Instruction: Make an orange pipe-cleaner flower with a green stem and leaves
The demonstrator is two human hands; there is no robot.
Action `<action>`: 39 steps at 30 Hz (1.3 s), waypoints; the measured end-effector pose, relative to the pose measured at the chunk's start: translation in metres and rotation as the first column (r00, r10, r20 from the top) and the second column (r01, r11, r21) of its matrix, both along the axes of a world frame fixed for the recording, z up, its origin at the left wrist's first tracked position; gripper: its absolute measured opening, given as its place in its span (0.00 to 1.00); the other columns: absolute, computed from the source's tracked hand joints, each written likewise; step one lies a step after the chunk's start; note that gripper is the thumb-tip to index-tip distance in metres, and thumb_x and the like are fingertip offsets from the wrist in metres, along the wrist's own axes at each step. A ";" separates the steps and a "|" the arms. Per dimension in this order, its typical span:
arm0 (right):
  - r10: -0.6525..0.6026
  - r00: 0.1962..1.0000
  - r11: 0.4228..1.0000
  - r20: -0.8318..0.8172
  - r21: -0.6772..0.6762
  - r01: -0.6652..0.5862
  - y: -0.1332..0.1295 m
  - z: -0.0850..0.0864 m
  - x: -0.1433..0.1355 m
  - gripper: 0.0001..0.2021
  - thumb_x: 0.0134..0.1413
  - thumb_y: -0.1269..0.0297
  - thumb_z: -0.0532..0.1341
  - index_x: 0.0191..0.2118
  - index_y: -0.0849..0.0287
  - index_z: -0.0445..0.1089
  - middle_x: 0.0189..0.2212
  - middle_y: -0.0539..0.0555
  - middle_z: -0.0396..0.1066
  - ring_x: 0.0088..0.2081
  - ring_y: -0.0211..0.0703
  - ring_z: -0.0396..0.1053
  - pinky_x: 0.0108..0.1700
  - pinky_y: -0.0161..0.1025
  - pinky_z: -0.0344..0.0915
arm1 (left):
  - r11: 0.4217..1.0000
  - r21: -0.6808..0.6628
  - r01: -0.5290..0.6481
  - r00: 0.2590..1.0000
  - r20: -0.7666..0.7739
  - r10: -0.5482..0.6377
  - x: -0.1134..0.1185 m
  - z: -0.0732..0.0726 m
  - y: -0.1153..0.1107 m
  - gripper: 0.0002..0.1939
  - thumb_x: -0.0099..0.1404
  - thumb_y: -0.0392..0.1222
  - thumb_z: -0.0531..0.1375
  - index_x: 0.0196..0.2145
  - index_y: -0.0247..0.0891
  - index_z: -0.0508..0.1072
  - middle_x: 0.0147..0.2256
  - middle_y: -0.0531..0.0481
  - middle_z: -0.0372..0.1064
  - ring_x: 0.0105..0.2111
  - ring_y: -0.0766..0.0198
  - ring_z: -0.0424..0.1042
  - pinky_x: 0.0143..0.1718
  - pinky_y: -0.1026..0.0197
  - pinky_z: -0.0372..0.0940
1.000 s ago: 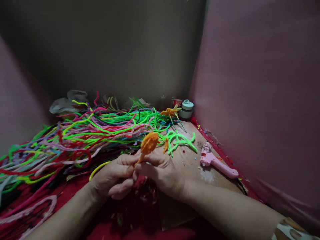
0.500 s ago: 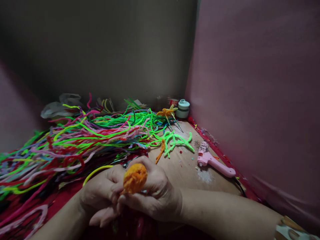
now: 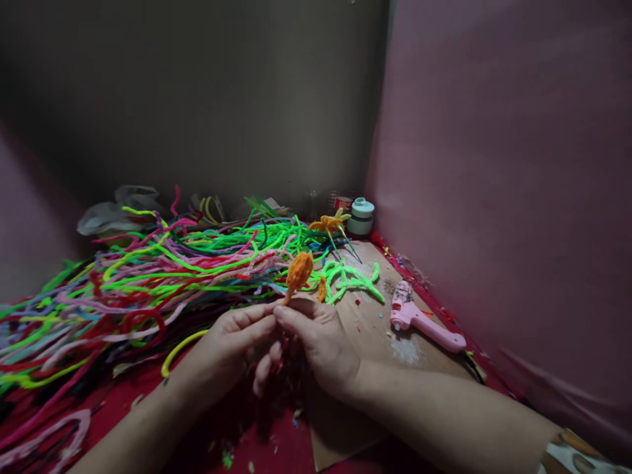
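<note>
An orange pipe-cleaner bud [image 3: 299, 271] stands upright on a thin orange stem above my fingers. My left hand [image 3: 247, 339] pinches the lower stem from the left. From the right, my right hand [image 3: 320, 342] closes thumb and finger on the same stem, touching the left fingertips. The stem's lower end is hidden behind the fingers. Just beyond lies a short orange pipe-cleaner piece [image 3: 322, 289], beside bright green pipe-cleaner pieces [image 3: 355, 282] on a brown board [image 3: 365, 329].
A big heap of coloured pipe cleaners [image 3: 197, 263] spreads across the left. At the right lies a pink glue gun [image 3: 424, 322]. Orange and yellow pipe-cleaner flowers [image 3: 330, 222] rest near a pale green container [image 3: 361, 216]. Red cloth [image 3: 197, 428] with scraps lies below; walls enclose the back and right.
The bud has tipped from pointing at me to upright and moved up and away. Both hands have shifted so their fingertips grip its stem below the head.
</note>
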State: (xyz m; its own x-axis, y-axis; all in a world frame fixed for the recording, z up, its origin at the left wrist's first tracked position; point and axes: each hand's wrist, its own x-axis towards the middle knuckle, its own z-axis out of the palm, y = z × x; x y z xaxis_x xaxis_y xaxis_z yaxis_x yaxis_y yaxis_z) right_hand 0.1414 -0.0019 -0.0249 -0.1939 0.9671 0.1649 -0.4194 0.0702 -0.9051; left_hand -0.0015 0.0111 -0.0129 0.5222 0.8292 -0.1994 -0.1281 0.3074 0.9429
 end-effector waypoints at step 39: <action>0.082 0.997 0.997 -0.001 -0.017 -0.082 0.018 -0.007 0.006 0.11 0.51 0.57 0.62 0.33 0.60 0.73 0.20 0.46 0.63 0.20 0.29 0.56 0.21 0.29 0.53 | 0.697 0.710 -0.100 0.830 -0.327 0.453 0.010 0.001 -0.010 0.08 0.60 0.40 0.57 0.34 0.38 0.76 0.31 0.51 0.74 0.30 0.65 0.70 0.35 0.67 0.61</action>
State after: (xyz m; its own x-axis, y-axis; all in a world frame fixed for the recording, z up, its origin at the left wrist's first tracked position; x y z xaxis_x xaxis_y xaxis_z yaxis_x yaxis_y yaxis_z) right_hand 0.1474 0.0161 -0.0324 -0.2724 0.9506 0.1488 -0.4237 0.0203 -0.9056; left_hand 0.0082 0.0011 -0.0118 0.2405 0.9250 0.2942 0.3807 -0.3687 0.8480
